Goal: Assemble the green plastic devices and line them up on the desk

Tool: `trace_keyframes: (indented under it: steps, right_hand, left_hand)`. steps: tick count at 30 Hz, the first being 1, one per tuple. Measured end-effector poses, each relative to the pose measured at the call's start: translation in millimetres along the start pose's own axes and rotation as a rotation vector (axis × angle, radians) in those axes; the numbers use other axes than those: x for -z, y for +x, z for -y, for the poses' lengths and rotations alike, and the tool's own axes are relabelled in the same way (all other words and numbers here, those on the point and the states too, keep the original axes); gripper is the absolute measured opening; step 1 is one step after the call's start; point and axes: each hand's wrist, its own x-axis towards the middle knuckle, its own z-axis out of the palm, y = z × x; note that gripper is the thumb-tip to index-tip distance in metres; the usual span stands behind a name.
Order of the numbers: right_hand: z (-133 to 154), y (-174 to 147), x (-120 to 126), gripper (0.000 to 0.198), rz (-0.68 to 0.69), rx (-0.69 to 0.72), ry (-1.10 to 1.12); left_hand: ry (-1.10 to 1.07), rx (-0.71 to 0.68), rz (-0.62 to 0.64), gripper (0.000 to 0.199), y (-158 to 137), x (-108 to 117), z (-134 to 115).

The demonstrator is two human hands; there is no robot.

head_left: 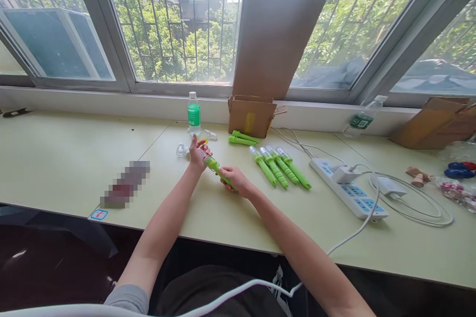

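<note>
Between my two hands is a green wand (212,162) with a clear top, tilted above the table. My left hand (199,155) grips its clear upper end, partly hiding it. Wrapped round the lower green handle is my right hand (234,180). To the right, several similar green wands with clear tops (277,166) lie side by side. Beyond them are green handles without clear tops (241,140). Near my left hand lie a clear plastic piece (181,150) and another small clear part (210,134).
A water bottle (194,115) stands behind my left hand. At the back is a cardboard box (250,117). On the right lies a power strip (347,189) with plugged-in chargers and looping cables. A second bottle (362,121) leans by the sill. A blurred object (124,185) lies on the left.
</note>
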Motion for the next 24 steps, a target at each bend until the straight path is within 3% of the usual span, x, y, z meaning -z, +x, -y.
trace_keyframes:
  steps: [6,11,16,21,24]
  right_hand:
    - [-0.7,-3.2,-6.1,0.026,-0.420,0.180,-0.639]
    - [4.6,-8.0,-10.9,0.022,-0.402,0.217,-0.759]
    - [6.3,-5.7,-11.8,0.036,-0.298,0.169,-0.345]
    - [6.5,-3.4,3.0,0.040,0.153,-0.140,0.383]
    - [6.8,-3.6,4.5,0.039,0.190,-0.140,0.415]
  left_hand:
    - [-0.030,-0.021,-0.079,0.054,3.1,2.3,1.9]
    - [-0.095,-0.007,-0.063,0.052,2.5,2.3,-1.1]
    - [-0.079,0.021,-0.016,0.052,-0.6,-1.5,-6.0]
    - [-0.100,0.058,0.156,0.051,-6.0,-5.2,-11.6]
    - [-0.117,0.053,0.203,0.050,-6.3,-4.8,-11.6]
